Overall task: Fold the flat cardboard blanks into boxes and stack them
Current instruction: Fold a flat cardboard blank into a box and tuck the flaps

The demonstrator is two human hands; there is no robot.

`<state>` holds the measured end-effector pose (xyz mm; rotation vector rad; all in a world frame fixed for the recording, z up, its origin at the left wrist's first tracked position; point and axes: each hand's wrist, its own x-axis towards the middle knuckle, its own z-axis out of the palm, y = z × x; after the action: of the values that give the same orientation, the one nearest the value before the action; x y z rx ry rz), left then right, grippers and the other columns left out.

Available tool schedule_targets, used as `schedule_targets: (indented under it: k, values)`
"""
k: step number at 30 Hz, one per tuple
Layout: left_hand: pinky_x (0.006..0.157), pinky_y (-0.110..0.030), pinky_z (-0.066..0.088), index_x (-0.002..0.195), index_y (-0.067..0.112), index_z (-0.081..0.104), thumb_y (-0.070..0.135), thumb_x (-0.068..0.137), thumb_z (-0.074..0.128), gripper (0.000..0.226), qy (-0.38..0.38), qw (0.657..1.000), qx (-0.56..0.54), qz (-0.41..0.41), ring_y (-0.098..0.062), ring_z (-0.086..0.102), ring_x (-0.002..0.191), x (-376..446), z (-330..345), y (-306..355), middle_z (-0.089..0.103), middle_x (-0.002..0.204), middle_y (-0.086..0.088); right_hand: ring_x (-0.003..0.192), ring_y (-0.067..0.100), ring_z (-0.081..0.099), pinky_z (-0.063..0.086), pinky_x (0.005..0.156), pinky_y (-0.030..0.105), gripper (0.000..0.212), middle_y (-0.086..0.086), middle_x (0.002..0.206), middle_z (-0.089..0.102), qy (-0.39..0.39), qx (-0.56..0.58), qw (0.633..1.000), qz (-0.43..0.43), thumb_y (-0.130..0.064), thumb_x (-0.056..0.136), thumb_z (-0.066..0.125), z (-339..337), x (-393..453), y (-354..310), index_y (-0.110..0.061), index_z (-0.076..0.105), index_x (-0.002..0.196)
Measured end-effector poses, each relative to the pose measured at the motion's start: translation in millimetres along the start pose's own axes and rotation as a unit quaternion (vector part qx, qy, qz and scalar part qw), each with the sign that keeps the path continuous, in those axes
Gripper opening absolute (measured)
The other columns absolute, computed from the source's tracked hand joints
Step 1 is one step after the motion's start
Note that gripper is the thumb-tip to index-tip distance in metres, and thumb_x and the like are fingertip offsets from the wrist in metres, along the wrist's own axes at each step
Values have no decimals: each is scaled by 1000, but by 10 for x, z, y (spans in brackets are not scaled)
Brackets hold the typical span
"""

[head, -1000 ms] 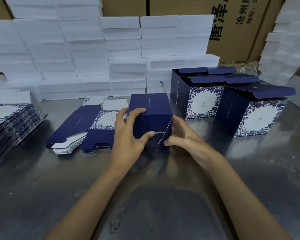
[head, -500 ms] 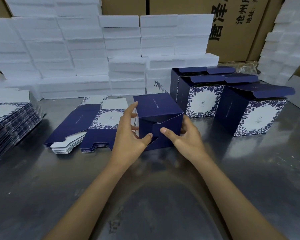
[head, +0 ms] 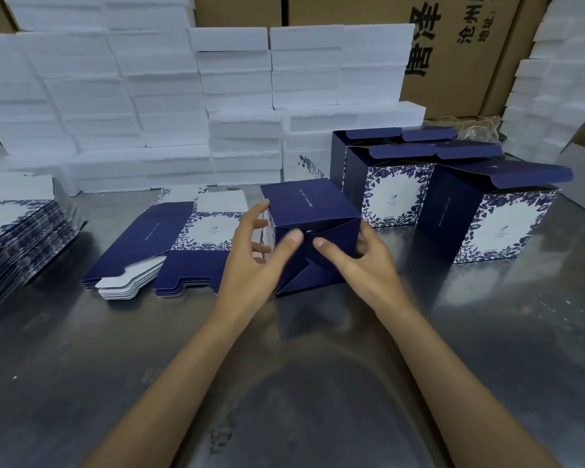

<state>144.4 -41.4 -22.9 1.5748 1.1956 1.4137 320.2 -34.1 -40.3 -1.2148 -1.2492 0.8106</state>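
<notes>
- Since half a second ago: box [head: 313,231] tipped further toward the viewer, bottom flaps now closed flat and facing the camera.
- Left hand [head: 254,261] at the box's left side, fingers spread and fairly straight, thumb pressing the flaps; fingertips blurred.
- Right hand [head: 362,261] curled round the box's right edge, thumb on the flaps, fingers partly hidden behind.
- Box near the worktop [head: 284,383] middle, lying on its side, open end hidden.
- Blanks [head: 169,244] just left; second pile [head: 17,238] cut off at left edge.
- Three finished boxes [head: 493,214] right rear, lids open, insides unseen.
</notes>
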Motion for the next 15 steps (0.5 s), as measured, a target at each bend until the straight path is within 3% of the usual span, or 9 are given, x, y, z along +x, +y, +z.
schedule_targets:
  k: [3,5,8,11,13,15]
  values:
    - [102,-32,47,129,59,50,66,90,54,39,-16,998,-55,-37,18,54,108,35,-39,26,55,117,40,107,1,69,52,100,32,51,-19,113,74,-31,102,992,74,-64,82,70,-29,-37,-134,-31,65,120]
    - [109,-42,44,127,56,54,64,90,59,39,-33,994,-93,-54,13,55,115,45,-67,42,57,120,36,107,1,69,51,103,35,50,-22,111,73,-18,110,990,88,-68,84,66,-47,-45,-167,-31,66,117]
    - [111,-50,43,126,50,60,57,74,76,54,-54,983,-158,-81,-2,56,125,44,-84,66,57,131,20,105,9,71,53,102,42,34,-17,106,75,2,124,987,106,-53,89,67,-47,-50,-209,-27,69,110]
    - [111,-48,42,121,44,63,56,70,76,54,-40,978,-193,-65,-2,60,119,57,-111,129,63,126,18,100,21,66,51,93,40,30,-3,104,73,-2,196,972,129,-35,75,61,-77,1,-249,-24,70,102]
    - [112,-43,40,127,39,58,59,68,74,65,-4,974,-219,-65,0,59,121,104,-156,157,57,138,12,89,12,61,47,86,34,31,-7,97,70,-5,214,971,107,-23,74,53,-116,26,-243,-27,69,101]
    - [107,-35,43,136,38,51,59,64,75,79,27,972,-223,-72,-9,54,130,151,-205,147,47,149,1,83,2,63,51,82,21,36,-9,100,71,29,161,983,78,-5,86,50,-138,31,-232,-23,68,112]
